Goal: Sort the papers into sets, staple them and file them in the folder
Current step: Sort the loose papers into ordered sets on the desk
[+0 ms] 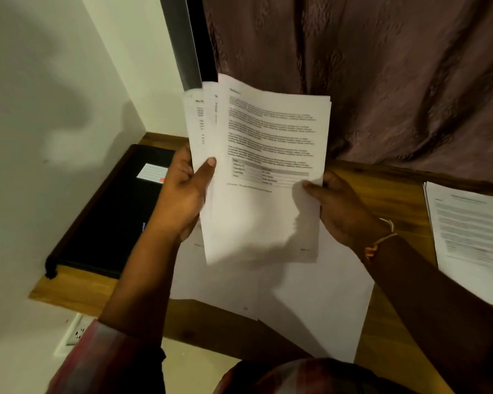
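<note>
I hold a fanned stack of printed papers (265, 166) upright above the wooden table (387, 194). My left hand (182, 194) grips the stack's left edge, thumb across the front sheets. My right hand (339, 206) pinches the front sheet's right edge, thumb on the page. Under the stack, more white sheets (296, 294) lie flat on the table and hang over its front edge. A second pile of printed papers (470, 231) lies at the table's right. A black folder (111, 217) with a white label lies closed at the table's left end.
A white wall (54, 109) borders the table on the left and a brown curtain (382, 66) hangs behind it. A wall socket (76, 334) sits below the table's left front corner. No stapler is in view.
</note>
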`<action>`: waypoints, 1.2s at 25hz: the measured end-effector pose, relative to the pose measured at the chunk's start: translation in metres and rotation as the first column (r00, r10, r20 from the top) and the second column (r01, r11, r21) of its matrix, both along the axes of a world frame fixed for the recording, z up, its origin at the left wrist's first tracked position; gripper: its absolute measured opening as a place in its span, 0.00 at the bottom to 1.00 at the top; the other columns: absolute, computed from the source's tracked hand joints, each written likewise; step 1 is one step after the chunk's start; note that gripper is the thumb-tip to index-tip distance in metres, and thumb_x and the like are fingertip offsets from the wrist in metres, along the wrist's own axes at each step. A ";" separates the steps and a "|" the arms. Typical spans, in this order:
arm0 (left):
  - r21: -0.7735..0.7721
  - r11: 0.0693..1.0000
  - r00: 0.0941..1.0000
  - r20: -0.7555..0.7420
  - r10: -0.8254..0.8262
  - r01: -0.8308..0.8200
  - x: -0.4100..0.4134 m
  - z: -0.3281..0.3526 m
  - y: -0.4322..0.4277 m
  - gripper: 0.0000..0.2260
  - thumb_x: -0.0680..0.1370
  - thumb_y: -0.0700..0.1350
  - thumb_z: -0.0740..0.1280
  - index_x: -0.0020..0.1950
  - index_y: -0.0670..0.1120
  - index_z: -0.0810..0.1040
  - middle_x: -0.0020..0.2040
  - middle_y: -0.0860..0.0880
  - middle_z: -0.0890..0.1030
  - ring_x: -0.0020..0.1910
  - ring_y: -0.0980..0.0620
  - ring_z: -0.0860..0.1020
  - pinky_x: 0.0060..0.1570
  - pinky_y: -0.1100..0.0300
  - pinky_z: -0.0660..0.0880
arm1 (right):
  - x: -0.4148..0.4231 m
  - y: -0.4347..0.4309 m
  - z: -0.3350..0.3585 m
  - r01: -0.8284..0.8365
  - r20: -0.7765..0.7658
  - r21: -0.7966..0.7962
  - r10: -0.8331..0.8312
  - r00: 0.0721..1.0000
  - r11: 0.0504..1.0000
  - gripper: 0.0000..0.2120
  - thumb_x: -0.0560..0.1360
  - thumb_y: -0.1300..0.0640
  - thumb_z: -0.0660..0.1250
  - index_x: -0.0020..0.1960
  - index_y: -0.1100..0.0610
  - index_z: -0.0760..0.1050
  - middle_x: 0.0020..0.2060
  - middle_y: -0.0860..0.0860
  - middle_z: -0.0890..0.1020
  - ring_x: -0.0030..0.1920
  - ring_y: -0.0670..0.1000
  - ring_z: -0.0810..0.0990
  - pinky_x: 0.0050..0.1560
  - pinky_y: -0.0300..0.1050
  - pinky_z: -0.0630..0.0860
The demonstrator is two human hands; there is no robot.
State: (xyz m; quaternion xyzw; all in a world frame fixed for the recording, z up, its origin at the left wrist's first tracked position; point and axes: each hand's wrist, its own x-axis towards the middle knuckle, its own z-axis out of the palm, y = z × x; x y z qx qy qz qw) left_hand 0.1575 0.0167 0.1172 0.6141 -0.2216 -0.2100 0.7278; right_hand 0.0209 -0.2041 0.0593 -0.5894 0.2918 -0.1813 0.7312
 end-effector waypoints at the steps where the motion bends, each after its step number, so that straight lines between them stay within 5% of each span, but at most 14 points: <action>1: -0.046 0.999 0.999 -0.034 -0.007 0.005 0.001 0.008 -0.001 0.15 0.84 0.39 0.63 0.70 0.44 0.71 0.64 0.46 0.82 0.61 0.44 0.81 0.56 0.47 0.80 | 0.003 0.000 0.008 -0.023 0.020 0.015 0.022 1.000 1.000 0.14 0.80 0.61 0.65 0.65 0.53 0.77 0.58 0.48 0.84 0.60 0.53 0.81 0.58 0.50 0.79; 7: -0.140 0.990 0.924 -0.380 -0.048 -0.006 -0.016 0.002 -0.013 0.18 0.81 0.37 0.64 0.72 0.41 0.72 0.64 0.38 0.80 0.61 0.38 0.79 0.60 0.42 0.78 | -0.019 0.008 0.009 -0.196 0.146 0.227 0.166 0.975 0.954 0.18 0.82 0.63 0.60 0.72 0.56 0.71 0.64 0.54 0.81 0.64 0.54 0.80 0.60 0.49 0.79; 10: -0.078 0.997 0.880 -0.470 -0.063 0.030 -0.027 -0.011 -0.014 0.16 0.82 0.42 0.64 0.69 0.44 0.75 0.60 0.39 0.83 0.59 0.37 0.81 0.55 0.42 0.81 | -0.041 0.003 -0.007 -0.215 0.141 0.256 0.183 0.973 0.943 0.22 0.80 0.64 0.64 0.73 0.54 0.69 0.66 0.56 0.79 0.66 0.58 0.78 0.66 0.59 0.75; 12: 0.029 0.993 0.893 -0.442 -0.086 0.110 -0.038 -0.014 -0.016 0.11 0.84 0.47 0.61 0.61 0.46 0.80 0.48 0.45 0.86 0.45 0.45 0.85 0.40 0.54 0.83 | -0.056 0.000 -0.015 -0.255 0.114 0.161 0.238 0.964 0.953 0.23 0.80 0.65 0.65 0.73 0.56 0.68 0.67 0.56 0.78 0.67 0.59 0.77 0.68 0.62 0.72; 14: 0.183 0.972 0.947 -0.310 -0.083 0.145 -0.045 -0.026 -0.020 0.12 0.84 0.52 0.60 0.57 0.50 0.81 0.43 0.50 0.87 0.41 0.48 0.85 0.35 0.59 0.80 | -0.070 0.000 -0.020 -0.271 0.086 0.067 0.265 0.961 0.960 0.22 0.80 0.65 0.65 0.73 0.56 0.70 0.68 0.55 0.78 0.68 0.58 0.76 0.67 0.58 0.72; 18: 0.086 0.966 0.865 -0.469 -0.178 0.245 -0.051 -0.041 -0.028 0.22 0.82 0.62 0.56 0.70 0.53 0.76 0.61 0.46 0.84 0.60 0.44 0.82 0.60 0.45 0.78 | -0.093 -0.006 -0.020 -0.128 0.022 -0.022 0.129 0.991 0.992 0.23 0.78 0.66 0.67 0.70 0.50 0.72 0.63 0.47 0.82 0.63 0.52 0.81 0.60 0.51 0.79; 23: 0.187 0.918 0.921 -0.247 -0.301 0.351 -0.063 -0.070 -0.049 0.22 0.82 0.38 0.64 0.74 0.56 0.69 0.65 0.53 0.81 0.62 0.48 0.81 0.56 0.49 0.81 | -0.124 -0.013 -0.031 -0.104 -0.118 -0.050 0.098 0.988 0.993 0.23 0.78 0.61 0.68 0.70 0.47 0.70 0.61 0.48 0.82 0.59 0.52 0.83 0.54 0.53 0.83; 25: 0.173 0.920 0.913 -0.281 -0.296 0.351 -0.070 -0.077 -0.056 0.20 0.83 0.41 0.63 0.74 0.55 0.70 0.64 0.52 0.81 0.61 0.50 0.82 0.55 0.50 0.81 | -0.138 -0.019 -0.036 -0.077 -0.138 -0.037 0.071 0.988 0.996 0.20 0.79 0.62 0.67 0.69 0.47 0.73 0.61 0.50 0.82 0.58 0.52 0.83 0.54 0.54 0.82; 27: 0.198 0.929 0.916 -0.322 -0.239 0.312 -0.081 -0.087 -0.059 0.16 0.84 0.47 0.62 0.72 0.53 0.69 0.63 0.50 0.82 0.58 0.49 0.83 0.53 0.51 0.82 | -0.153 -0.026 -0.042 0.011 -0.072 0.155 0.000 0.997 0.988 0.19 0.80 0.66 0.63 0.69 0.54 0.74 0.61 0.56 0.82 0.60 0.59 0.82 0.55 0.58 0.82; 30: 0.502 0.802 0.907 0.075 -0.414 0.325 -0.108 -0.120 -0.047 0.17 0.84 0.49 0.64 0.72 0.56 0.66 0.70 0.52 0.75 0.67 0.51 0.76 0.63 0.54 0.77 | -0.170 -0.035 -0.043 0.151 -0.052 0.348 -0.142 0.989 0.925 0.16 0.80 0.67 0.61 0.65 0.57 0.77 0.55 0.59 0.84 0.51 0.60 0.85 0.47 0.56 0.84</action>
